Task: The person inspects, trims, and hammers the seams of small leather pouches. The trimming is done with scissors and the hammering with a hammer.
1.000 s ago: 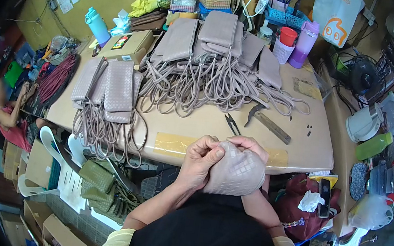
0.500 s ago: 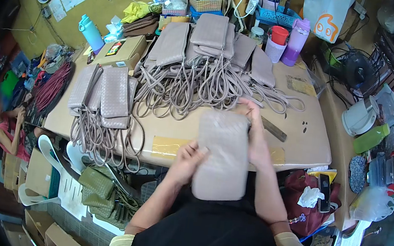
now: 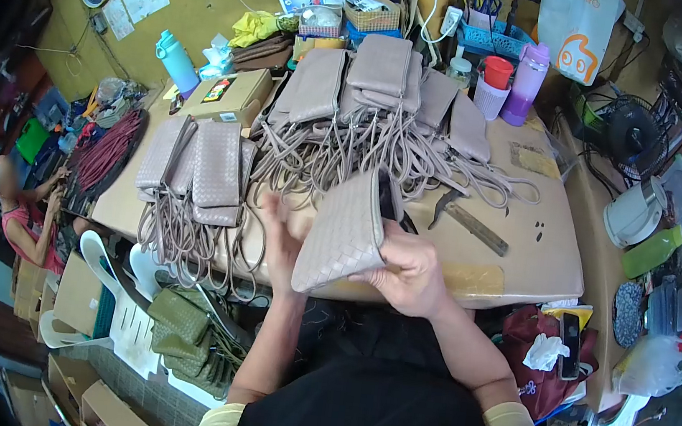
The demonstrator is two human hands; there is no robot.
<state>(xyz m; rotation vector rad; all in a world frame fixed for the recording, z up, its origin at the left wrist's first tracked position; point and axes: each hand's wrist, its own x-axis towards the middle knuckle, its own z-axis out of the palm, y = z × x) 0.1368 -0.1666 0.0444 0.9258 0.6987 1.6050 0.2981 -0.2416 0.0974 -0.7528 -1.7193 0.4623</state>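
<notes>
A taupe woven-leather pouch (image 3: 343,234) is tilted in front of me, its zip opening facing up and right and its dark inside partly showing. My right hand (image 3: 408,273) grips it at the lower right corner, thumb and fingers pinching the edge. Beside the pouch's left side my left hand (image 3: 284,236) is raised with its fingers apart, somewhat blurred, the palm partly hidden behind the pouch. On the table just beyond, a flat tool with a dark hooked end (image 3: 474,228) lies near a pile of smooth taupe pouches (image 3: 313,88) with looped straps.
Woven taupe pouches (image 3: 218,169) with dangling straps lie at the table's left edge. Behind stand a cardboard box (image 3: 232,95), a teal bottle (image 3: 177,64) and a purple bottle (image 3: 526,83). Green pouches (image 3: 182,317) rest on a white chair. Another person (image 3: 30,207) sits far left.
The pouch has turned from lying flat toward me to tilted, with its opening showing. My right hand has moved down to its lower corner; my left hand has come off its face and risen left.
</notes>
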